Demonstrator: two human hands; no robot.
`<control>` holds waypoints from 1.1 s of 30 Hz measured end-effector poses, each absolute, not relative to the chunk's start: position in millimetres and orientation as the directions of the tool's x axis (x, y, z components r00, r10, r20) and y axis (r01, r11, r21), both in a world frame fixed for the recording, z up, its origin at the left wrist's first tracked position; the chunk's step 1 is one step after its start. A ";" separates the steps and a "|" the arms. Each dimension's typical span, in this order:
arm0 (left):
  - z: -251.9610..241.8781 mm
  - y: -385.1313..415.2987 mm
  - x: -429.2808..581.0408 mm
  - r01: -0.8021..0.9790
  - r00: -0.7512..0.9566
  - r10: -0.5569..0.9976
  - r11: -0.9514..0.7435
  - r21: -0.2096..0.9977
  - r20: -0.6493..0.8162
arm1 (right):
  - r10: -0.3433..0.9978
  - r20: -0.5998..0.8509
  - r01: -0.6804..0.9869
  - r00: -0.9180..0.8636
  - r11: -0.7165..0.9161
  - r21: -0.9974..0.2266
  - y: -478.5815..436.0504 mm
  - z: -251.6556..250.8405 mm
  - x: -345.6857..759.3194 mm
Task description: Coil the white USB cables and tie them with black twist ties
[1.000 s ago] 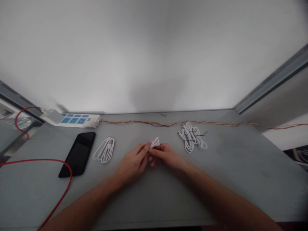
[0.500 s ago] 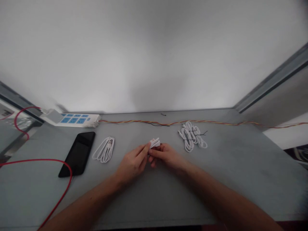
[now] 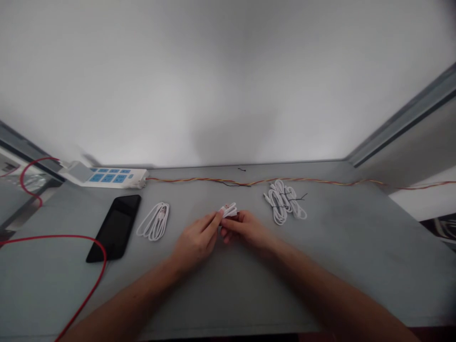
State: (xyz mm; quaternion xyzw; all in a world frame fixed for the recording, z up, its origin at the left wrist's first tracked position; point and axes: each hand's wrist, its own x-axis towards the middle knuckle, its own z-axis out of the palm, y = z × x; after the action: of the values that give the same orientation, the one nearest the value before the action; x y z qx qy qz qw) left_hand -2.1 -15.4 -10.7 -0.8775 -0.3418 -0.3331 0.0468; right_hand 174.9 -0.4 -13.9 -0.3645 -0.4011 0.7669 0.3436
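**Folded white cable pinched between both hands, centre of bench**

Obs.: left hand and right hand are together at mid-bench, fingertips meeting around a short folded white cable. The bundle is held clear of the grey bench top, gripped from both sides; the exact finger placement is partly hidden. A small reddish mark shows on the bundle, too small to identify.

Handling (judged): very light and soft, with some spring in the folds. The smooth sheath may slip, and loops could open if pressure eases. The firmest hold is across the middle of the folds, pinched between thumb and fingers.

Surroundings: a loose white cable coil lies near left of the hands, and a second white coil, crossed by thin black wire, lies near right. Neither touches the hands, and nothing stands directly between them and the bundle. Further left are a black smartphone, face up, and a red cable curving beside it. Along the far edge run a white power strip with blue sockets and a twisted red-and-yellow wire.
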 end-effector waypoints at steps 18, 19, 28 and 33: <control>-12.6 -19.3 3.2 0.639 0.577 0.637 -0.742 0.204 0.512 | 0.959 -0.215 0.058 -0.187 -0.208 -0.976 3.1 3.2 181.4; -13.0 -20.0 4.1 0.646 0.583 0.651 -0.735 0.208 0.487 | 0.965 -0.208 0.073 -0.157 -0.199 -0.977 2.6 4.6 181.3; -18.4 -27.2 9.4 0.677 0.622 0.719 -0.692 0.251 0.309 | 0.999 0.048 0.135 -0.005 0.048 -0.990 -0.4 -0.4 179.8; -17.9 -27.0 8.6 0.670 0.640 0.717 -0.697 0.257 0.277 | 0.998 0.057 0.164 -0.014 0.059 -0.985 -1.0 -6.3 178.6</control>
State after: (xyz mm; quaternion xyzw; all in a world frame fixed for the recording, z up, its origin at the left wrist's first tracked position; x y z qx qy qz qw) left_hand 8.6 -27.0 -17.9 -0.9031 -0.3840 -0.1809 -0.0652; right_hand 178.6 -1.0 -6.3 -0.5226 -0.5562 0.4444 0.4691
